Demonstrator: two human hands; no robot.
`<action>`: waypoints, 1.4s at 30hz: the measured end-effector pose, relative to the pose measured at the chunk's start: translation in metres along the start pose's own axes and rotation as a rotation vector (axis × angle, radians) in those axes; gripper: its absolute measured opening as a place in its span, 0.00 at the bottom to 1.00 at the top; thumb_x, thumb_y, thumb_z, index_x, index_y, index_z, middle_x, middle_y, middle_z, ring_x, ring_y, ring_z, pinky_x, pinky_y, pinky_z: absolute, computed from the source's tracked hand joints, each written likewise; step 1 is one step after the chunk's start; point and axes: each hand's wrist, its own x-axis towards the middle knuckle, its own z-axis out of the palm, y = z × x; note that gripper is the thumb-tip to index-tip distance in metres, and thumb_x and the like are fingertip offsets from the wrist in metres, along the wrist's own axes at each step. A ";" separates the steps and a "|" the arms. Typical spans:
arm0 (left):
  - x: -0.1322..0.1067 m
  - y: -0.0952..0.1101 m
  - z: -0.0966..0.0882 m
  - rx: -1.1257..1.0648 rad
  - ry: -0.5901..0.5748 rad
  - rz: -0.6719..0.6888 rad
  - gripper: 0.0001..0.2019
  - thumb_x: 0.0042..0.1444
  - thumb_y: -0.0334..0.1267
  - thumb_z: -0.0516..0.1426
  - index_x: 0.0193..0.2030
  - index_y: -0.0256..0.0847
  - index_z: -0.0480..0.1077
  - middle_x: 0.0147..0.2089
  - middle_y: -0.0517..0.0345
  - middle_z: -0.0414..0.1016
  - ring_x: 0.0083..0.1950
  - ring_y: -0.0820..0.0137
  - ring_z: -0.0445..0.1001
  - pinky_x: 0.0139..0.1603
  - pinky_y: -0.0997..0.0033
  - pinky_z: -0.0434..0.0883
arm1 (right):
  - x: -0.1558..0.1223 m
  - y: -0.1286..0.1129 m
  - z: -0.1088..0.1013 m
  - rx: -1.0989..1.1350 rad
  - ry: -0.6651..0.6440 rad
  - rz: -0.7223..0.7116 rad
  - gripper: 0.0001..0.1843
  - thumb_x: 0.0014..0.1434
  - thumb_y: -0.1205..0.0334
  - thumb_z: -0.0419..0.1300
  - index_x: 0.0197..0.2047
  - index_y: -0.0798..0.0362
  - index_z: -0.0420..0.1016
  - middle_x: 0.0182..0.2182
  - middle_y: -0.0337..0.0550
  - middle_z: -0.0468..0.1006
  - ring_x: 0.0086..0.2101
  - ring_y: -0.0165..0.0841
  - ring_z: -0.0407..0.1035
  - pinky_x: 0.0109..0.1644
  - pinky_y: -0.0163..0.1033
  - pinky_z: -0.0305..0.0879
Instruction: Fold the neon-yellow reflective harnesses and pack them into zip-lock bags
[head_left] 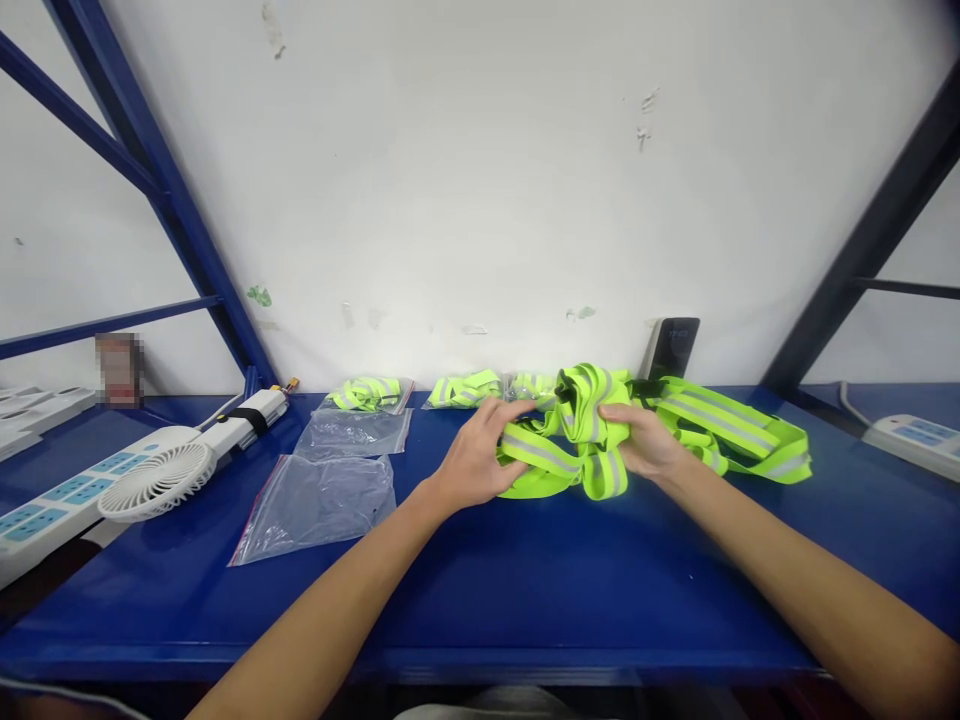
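Note:
A bundle of neon-yellow reflective straps with silver stripes is between my two hands above the blue table. My left hand grips a loop on the bundle's left side, thumb below and fingers above. On the right side my right hand is closed round the folded part, its fingers partly hidden behind the straps. Just right of that hand lies another loose reflective strap harness, spread on the table. Flat clear zip bags rest to the left of my left hand.
Bagged reflective straps and another packed set lie along the wall. A phone-like device leans at the back. To the left are a white fan and a power strip; another power strip is at right.

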 end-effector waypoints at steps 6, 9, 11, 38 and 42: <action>0.005 0.002 -0.004 -0.255 -0.391 -0.246 0.32 0.55 0.42 0.61 0.66 0.43 0.59 0.45 0.54 0.75 0.34 0.71 0.72 0.34 0.73 0.68 | -0.002 0.001 -0.005 -0.036 -0.085 -0.056 0.13 0.40 0.60 0.65 0.33 0.53 0.79 0.36 0.49 0.85 0.44 0.51 0.78 0.47 0.54 0.75; 0.007 0.003 -0.007 -0.188 -0.535 -0.219 0.12 0.60 0.42 0.56 0.43 0.37 0.74 0.34 0.59 0.74 0.34 0.69 0.70 0.35 0.73 0.66 | -0.002 -0.002 -0.012 -0.077 -0.175 -0.022 0.12 0.39 0.61 0.67 0.31 0.52 0.79 0.35 0.47 0.85 0.43 0.50 0.79 0.48 0.52 0.75; 0.009 0.003 -0.008 -0.206 -0.496 -0.222 0.13 0.63 0.40 0.50 0.38 0.36 0.74 0.33 0.59 0.74 0.35 0.70 0.70 0.37 0.73 0.66 | -0.003 -0.007 -0.019 -0.080 -0.202 -0.024 0.11 0.39 0.60 0.67 0.30 0.52 0.79 0.33 0.46 0.85 0.40 0.49 0.80 0.46 0.51 0.76; 0.009 -0.003 -0.014 0.482 0.044 -0.461 0.29 0.56 0.35 0.55 0.65 0.49 0.56 0.50 0.52 0.75 0.46 0.57 0.76 0.42 0.62 0.70 | 0.002 -0.002 -0.021 -0.183 -0.220 -0.059 0.14 0.40 0.62 0.70 0.34 0.53 0.79 0.33 0.47 0.85 0.42 0.50 0.79 0.46 0.52 0.77; 0.010 -0.006 -0.014 0.461 -0.009 -0.496 0.38 0.59 0.37 0.53 0.73 0.55 0.40 0.52 0.53 0.76 0.50 0.53 0.76 0.48 0.55 0.71 | 0.003 -0.008 -0.015 -0.090 -0.047 -0.209 0.12 0.46 0.61 0.68 0.36 0.51 0.79 0.35 0.44 0.85 0.42 0.47 0.79 0.49 0.51 0.76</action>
